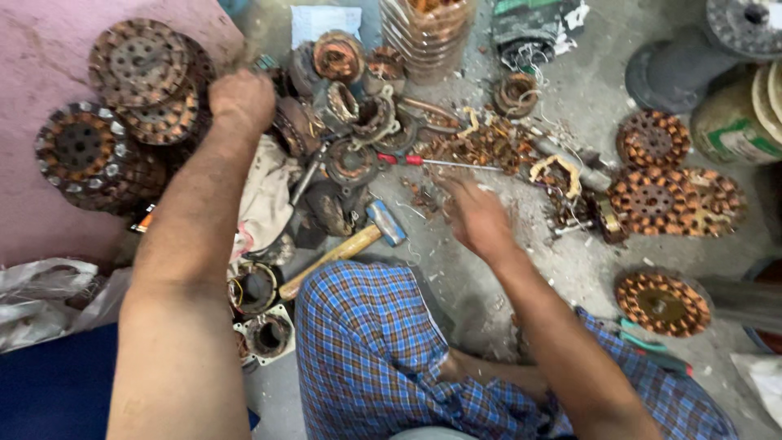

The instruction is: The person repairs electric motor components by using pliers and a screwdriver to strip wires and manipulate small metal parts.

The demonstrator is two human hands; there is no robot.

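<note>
Head view: scrap motor stators half sorted on the floor.
Left hand (242, 99), fist closed, digs into rusty stators (138, 69) at ten o'clock; right hand (476, 216) hovers open beside loose copper windings (481, 147); several stators still wound.

stators (134, 61): round, rusty copper-wound discs, stacked flat at 10 o'clock beside the left hand (242, 99).
screwdriver (440, 163): red-handled, lying flat at 12 o'clock, perhaps just touching the right hand (476, 216).

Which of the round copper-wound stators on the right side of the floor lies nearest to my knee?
The single stator lying alone at lower right, just beyond the checked cloth over the knee. The other stators sit farther up, clustered toward the grey base.
</note>
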